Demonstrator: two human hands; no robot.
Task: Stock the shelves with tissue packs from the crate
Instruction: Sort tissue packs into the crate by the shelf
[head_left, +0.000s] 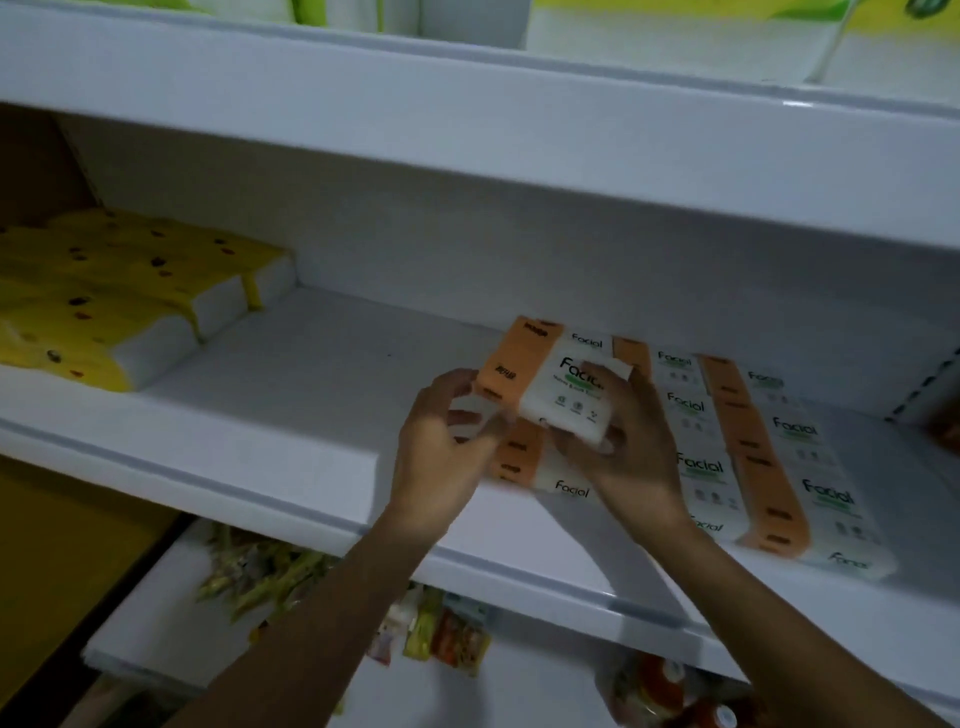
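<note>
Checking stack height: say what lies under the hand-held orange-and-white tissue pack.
Beneath the held pack, another orange-and-white tissue pack lies on the white shelf; left hand and right hand cover their contact.

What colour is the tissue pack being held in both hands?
The tissue pack is white with an orange band at one end; head view.

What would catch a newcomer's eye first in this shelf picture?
The left hand and right hand hold an orange-and-white Facial tissue pack above the middle shelf. Rows of matching packs lie to its right, and yellow packs sit at the shelf's far left.
</note>
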